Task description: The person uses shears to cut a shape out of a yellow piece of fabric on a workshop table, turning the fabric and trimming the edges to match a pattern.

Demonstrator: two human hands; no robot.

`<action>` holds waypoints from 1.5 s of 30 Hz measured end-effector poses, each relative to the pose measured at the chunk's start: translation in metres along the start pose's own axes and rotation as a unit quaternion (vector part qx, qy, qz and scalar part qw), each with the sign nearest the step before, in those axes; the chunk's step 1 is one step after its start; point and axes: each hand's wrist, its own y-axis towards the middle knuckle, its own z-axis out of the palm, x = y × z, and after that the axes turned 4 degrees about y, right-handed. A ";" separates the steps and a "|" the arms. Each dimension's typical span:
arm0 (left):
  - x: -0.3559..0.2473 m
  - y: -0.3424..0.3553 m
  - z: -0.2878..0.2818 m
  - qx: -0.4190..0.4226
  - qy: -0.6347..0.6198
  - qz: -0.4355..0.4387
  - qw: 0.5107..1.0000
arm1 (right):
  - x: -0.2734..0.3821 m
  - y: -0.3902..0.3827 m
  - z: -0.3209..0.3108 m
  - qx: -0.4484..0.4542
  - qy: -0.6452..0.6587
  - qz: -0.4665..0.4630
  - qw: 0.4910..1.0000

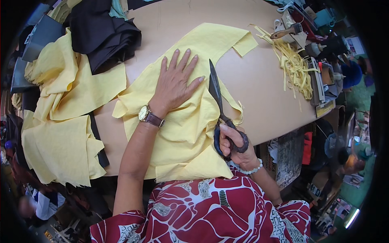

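A large piece of yellow cloth (178,133) lies rumpled on the table before me, with one corner folded over at its far right. My left hand (175,83) rests flat on it, fingers spread and pointing away from me. In my right hand (235,146) is a pair of dark scissors (216,87), its handles wrapped in something dark. The blades look nearly closed and point away, lying along the cloth's right side. A narrow edge of the cloth (231,101) shows just right of the blades.
More yellow cloth (60,146) is piled at the left, beside a stack of dark cloth (105,36). Thin yellow strips (298,71) lie heaped at the right, near a wooden-handled brush (287,31) and other tools. The brown table (267,109) ends in a curved near edge.
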 end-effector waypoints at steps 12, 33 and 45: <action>-0.007 -0.008 0.000 -0.016 0.005 -0.019 1.000 | -0.007 0.000 -0.002 0.001 -0.001 0.007 1.000; -0.025 -0.020 0.000 -0.040 -0.003 -0.063 0.997 | -0.016 -0.005 0.000 0.017 0.014 0.006 1.000; -0.036 -0.027 0.002 -0.069 -0.012 -0.095 0.993 | -0.019 -0.010 0.005 0.023 0.023 0.008 0.999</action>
